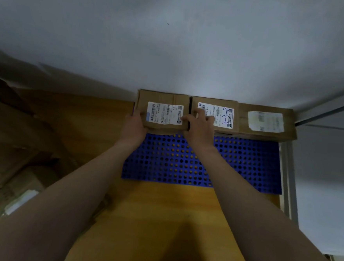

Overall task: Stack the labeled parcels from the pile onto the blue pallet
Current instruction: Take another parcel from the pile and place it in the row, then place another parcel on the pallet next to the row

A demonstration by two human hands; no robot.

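Now the left grip (134, 126) clasps the leftmost parcel (165, 113) on the blue pallet (236, 165).

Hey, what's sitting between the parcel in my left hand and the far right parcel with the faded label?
The head view shows one parcel with blue handwriting there, your right hand resting on it.
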